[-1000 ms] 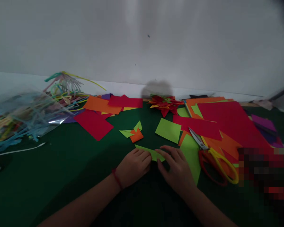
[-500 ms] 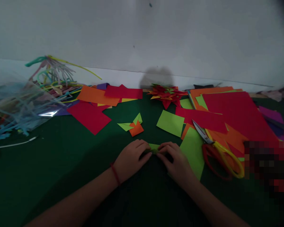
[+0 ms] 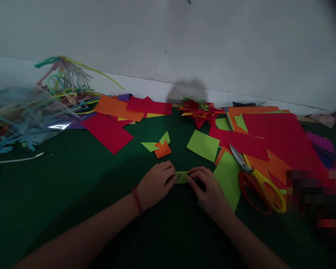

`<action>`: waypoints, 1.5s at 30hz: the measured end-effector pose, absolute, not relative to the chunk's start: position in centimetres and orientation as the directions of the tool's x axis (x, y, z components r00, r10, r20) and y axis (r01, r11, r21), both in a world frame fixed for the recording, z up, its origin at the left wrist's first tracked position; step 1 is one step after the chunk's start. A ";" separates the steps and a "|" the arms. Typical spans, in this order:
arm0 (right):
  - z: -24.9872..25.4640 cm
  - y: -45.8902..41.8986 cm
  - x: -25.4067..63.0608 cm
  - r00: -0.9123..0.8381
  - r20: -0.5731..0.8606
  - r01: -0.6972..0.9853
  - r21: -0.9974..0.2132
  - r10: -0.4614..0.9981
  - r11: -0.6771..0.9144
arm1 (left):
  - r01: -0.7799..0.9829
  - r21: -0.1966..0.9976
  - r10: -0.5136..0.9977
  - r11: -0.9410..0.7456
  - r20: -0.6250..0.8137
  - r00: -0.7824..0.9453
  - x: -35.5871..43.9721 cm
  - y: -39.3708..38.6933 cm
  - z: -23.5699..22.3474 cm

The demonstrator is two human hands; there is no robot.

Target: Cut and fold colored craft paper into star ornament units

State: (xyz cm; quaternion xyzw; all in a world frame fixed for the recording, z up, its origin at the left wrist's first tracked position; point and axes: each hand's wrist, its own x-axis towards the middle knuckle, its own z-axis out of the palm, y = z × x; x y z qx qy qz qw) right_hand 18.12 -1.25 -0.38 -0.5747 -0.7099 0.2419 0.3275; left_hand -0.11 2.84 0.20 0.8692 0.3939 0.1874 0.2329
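Observation:
A small strip of folded green paper lies on the dark green table between my hands. My left hand pinches its left end, with a red band round the wrist. Its right end is held between the thumb and fingers of my right hand. Just beyond them sit an orange folded piece with two pointed green folds at its top and a loose green paper square. Beside my right forearm lies a larger green sheet, partly covered by scissors.
Scissors with red and yellow handles lie right of my hand. Behind stand a red and orange paper flower and stacked red sheets. Red paper and a clear bag of pipe cleaners are at left. A pale wall closes the back.
My fingers have drawn slightly apart along the green paper, so more of its flat strip shows between them. The view has shifted and tilted a little.

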 end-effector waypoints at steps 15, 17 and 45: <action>-0.5 -1.5 17.7 -0.105 0.178 0.737 -0.646 0.978 0.197 | 0.711 0.307 0.771 -0.632 0.157 0.618 0.3 2.1 -0.2; -0.5 -1.5 17.6 -0.113 0.189 0.754 -0.623 0.975 0.208 | 0.712 0.307 0.770 -0.632 0.149 0.620 0.3 2.0 -0.2; -0.6 -1.7 17.4 -0.138 0.217 0.806 -0.543 0.967 0.237 | 0.708 0.319 0.773 -0.630 0.168 0.612 0.4 2.1 -0.4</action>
